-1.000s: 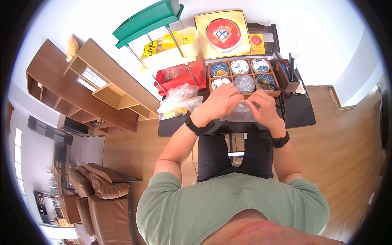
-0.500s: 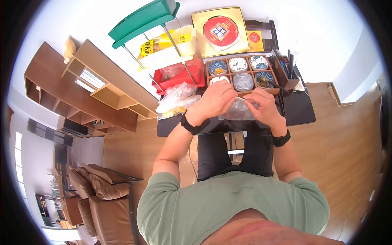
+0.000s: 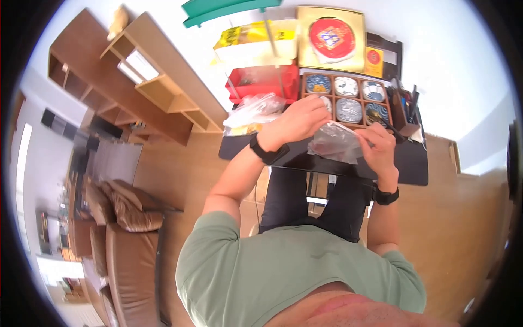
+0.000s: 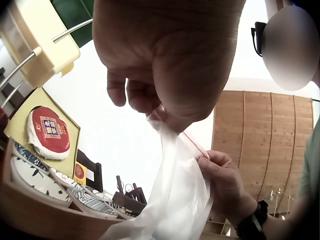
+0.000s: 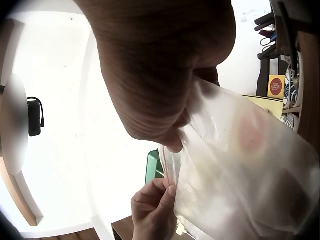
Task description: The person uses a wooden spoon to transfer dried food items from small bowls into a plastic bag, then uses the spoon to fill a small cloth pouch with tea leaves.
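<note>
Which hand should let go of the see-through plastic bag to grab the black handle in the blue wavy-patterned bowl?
Probably the right hand: it pinches the bag nearer the black handle; the left hand pinches it farther away.

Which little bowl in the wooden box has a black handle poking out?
The blue patterned bowl in the near row, at the right end. A black handle sticks out past the edge of the wooden box; no other bowl shows one.

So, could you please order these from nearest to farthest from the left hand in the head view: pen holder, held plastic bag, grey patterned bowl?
1. Plastic bag, pinched by the left hand.
2. Grey patterned bowl, front middle compartment.
3. Pen holder, far right.
</note>
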